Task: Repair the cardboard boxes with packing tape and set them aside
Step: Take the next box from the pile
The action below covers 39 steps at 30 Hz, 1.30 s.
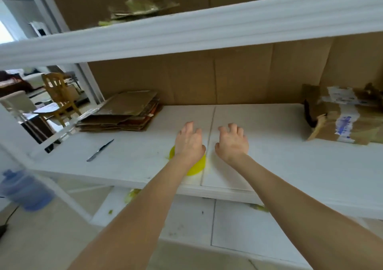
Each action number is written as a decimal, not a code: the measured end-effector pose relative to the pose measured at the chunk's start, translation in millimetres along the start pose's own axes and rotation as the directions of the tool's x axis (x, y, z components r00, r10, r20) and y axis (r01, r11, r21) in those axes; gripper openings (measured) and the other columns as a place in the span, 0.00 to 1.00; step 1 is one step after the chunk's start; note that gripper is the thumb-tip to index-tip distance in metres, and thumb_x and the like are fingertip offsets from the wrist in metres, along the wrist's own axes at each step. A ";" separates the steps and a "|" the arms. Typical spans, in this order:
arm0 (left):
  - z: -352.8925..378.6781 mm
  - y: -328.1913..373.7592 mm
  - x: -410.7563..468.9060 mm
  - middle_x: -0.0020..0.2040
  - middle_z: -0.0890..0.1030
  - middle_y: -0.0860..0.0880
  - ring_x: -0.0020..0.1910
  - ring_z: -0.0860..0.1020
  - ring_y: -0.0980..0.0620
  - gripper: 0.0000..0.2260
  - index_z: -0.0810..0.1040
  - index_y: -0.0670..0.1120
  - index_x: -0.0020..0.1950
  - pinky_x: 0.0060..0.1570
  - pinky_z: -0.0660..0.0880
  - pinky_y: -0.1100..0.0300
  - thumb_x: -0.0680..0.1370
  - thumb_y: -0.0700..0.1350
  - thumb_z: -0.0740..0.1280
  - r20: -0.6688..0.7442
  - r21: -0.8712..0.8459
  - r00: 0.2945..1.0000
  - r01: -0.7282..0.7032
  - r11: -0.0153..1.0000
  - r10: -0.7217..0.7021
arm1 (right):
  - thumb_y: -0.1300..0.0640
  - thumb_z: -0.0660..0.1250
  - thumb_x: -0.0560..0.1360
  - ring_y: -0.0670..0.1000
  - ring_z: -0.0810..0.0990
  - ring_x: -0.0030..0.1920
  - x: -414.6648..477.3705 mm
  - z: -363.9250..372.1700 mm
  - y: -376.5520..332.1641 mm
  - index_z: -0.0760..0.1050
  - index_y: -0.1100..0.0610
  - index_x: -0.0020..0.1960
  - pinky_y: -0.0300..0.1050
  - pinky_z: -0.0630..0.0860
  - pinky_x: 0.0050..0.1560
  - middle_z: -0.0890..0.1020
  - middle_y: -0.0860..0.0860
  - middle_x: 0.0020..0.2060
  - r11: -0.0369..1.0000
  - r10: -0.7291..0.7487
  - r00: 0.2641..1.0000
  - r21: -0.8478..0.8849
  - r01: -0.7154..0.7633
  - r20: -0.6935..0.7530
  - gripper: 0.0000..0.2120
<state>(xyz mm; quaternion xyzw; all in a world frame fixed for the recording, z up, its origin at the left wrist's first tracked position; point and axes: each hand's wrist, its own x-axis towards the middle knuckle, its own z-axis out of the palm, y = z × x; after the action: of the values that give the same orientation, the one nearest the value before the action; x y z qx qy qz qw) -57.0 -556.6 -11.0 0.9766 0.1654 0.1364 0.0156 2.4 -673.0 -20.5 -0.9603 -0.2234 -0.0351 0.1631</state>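
Note:
Both of my hands hover over the middle of the white shelf [279,145]. My left hand [189,140] is open, fingers spread, above a yellow roll of packing tape [196,167] that lies on the shelf and is partly hidden by my wrist. To its right, my right hand [233,142] is open too, with curled fingers and nothing in it. A stack of flattened cardboard boxes [124,112] lies at the shelf's back left. At the far right sits a torn cardboard box [350,117] with white and blue tape strips on it.
A knife [100,150] lies on the shelf left of my hands. A white upper shelf [207,27] overhangs, with crumpled material on it. A lower shelf [186,218] shows below. A blue bottle [24,189] is at the far left, a wooden chair [57,91] beyond.

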 end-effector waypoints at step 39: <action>7.6 -501.0 158.1 0.66 0.71 0.45 0.58 0.75 0.44 0.20 0.69 0.49 0.68 0.56 0.73 0.46 0.81 0.59 0.52 0.005 -0.302 0.989 0.143 0.943 -0.148 | 0.58 0.73 0.73 0.51 0.80 0.37 226.5 138.0 -367.0 0.75 0.57 0.51 0.44 0.76 0.35 0.80 0.52 0.39 0.171 0.464 0.795 0.841 -0.514 0.391 0.10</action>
<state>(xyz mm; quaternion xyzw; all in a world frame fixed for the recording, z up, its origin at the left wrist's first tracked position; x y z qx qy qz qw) -71.1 -31.3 -14.9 0.9467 0.2143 0.1669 0.1731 43.3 -222.3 -9.8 -0.7156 0.1127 0.1716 0.6676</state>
